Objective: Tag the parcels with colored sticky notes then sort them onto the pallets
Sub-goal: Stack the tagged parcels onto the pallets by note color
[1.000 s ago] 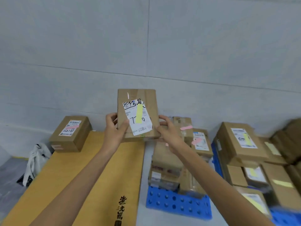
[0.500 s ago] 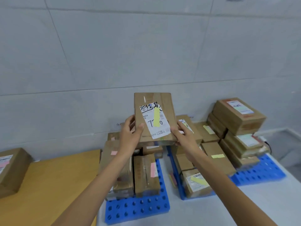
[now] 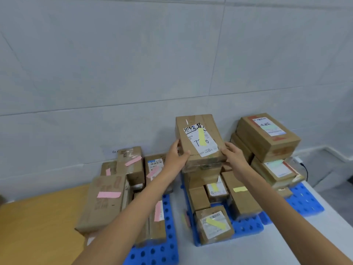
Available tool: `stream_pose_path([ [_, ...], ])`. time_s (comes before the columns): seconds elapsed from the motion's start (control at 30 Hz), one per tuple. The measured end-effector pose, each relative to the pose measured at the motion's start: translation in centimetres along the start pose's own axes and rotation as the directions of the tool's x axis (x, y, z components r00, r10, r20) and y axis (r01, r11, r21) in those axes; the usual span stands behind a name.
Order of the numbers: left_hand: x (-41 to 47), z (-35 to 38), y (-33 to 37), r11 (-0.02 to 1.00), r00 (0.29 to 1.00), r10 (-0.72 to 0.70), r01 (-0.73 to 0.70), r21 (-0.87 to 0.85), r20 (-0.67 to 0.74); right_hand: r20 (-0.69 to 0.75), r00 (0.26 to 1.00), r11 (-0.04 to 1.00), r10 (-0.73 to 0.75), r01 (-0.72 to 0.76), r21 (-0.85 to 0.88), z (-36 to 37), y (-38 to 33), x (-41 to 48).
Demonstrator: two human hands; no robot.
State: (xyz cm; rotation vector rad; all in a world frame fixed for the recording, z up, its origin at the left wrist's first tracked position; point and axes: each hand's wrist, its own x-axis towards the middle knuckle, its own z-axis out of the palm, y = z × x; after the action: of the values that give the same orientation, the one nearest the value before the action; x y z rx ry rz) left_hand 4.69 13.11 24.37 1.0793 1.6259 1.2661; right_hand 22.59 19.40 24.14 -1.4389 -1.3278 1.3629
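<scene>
Cardboard parcel (image 3: 199, 138), a yellow sticky note (image 3: 202, 137) on its label, is being held right of centre. The left hand (image 3: 174, 156) and right hand (image 3: 234, 158) are gripping its two sides, fingers curled round the edges, over the yellow-tagged boxes (image 3: 239, 196) on the middle blue pallet (image 3: 246, 225).

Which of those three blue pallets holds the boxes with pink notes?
The leftmost pallet: its parcels carry pink notes. Those on the middle pallet carry yellow ones, those on the right pallet pale green.
</scene>
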Motion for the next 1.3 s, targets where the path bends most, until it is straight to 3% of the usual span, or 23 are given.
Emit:
stream_pose_path([
  [0.27, 5.0, 6.0, 0.1, 0.997, 0.993, -0.003, 0.012, 0.075, -0.119, 0.043, 0.999, 0.996, -0.014, 0.018, -0.088, -3.7, 0.6, 7.8],
  [0.47, 5.0, 11.9, 0.8, 0.973, 0.995, 0.092, -0.08, 0.218, -0.048, -0.101, 0.99, 0.965, -0.095, 0.067, -0.254, -10.3, 4.1, 9.9],
  [0.67, 4.0, 16.4, -0.8, 0.941, 0.989, 0.137, -0.147, 0.304, 0.052, -0.106, 0.989, 0.928, -0.101, 0.055, -0.368, -13.7, 6.1, 9.1],
  [0.83, 4.6, 18.3, -2.7, 0.878, 0.986, 0.089, -0.146, 0.455, 0.144, -0.067, 0.992, 0.894, -0.106, 0.065, -0.444, -14.6, 8.2, 9.2],
  [0.9, 5.3, 18.6, -3.6, 0.792, 0.986, 0.074, -0.15, 0.593, 0.15, -0.036, 0.996, 0.89, -0.084, 0.059, -0.452, -14.4, 9.0, 9.7],
  [0.97, 6.3, 18.5, -4.9, 0.663, 0.994, -0.002, -0.077, 0.745, 0.105, 0.011, 0.995, 0.863, -0.101, 0.093, -0.497, -14.1, 10.2, 10.4],
  [1.1, 7.2, 17.7, -7.0, 0.535, 0.972, -0.236, 0.138, 0.833, -0.009, 0.124, 0.988, 0.819, -0.095, 0.148, -0.554, -13.2, 13.3, 11.0],
  [1.3, 7.8, 16.6, -7.7, 0.544, 0.961, -0.267, 0.092, 0.834, 0.067, 0.184, 0.978, 0.768, -0.099, 0.193, -0.611, -11.9, 13.2, 13.2],
])
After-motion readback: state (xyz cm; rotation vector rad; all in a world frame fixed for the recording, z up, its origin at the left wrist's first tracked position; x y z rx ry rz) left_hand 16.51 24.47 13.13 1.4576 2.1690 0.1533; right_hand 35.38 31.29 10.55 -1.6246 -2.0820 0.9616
